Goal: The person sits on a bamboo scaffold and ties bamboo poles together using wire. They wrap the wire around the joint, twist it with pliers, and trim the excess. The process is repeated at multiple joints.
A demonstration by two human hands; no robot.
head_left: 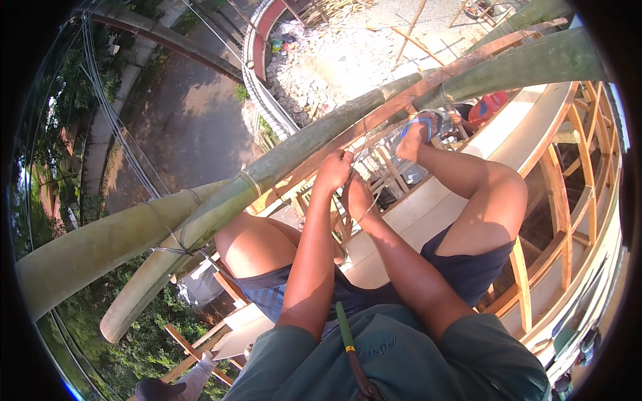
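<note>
My left hand (334,171) is closed in a pinch just below a reddish wooden beam (304,171). Close beside it, my right hand (359,196) is closed too, its fingertips partly hidden. Between and beside them runs a thin wire (372,206), which both hands seem to grip. Along the beam lies a thick green bamboo pole (281,166), tied at several places with wire wraps (251,183). Against my dark green shirt rests a hand tool with a green-covered handle (345,326); its head is out of view.
I sit high above a road (180,123) and a rubble-strewn lot (321,73). Curved wooden framing (558,194) and pale boards (428,207) stand right and below. A person in red headgear (491,105) is beyond my foot; another in a dark cap (159,389) is lower left. Cables (110,110) hang left.
</note>
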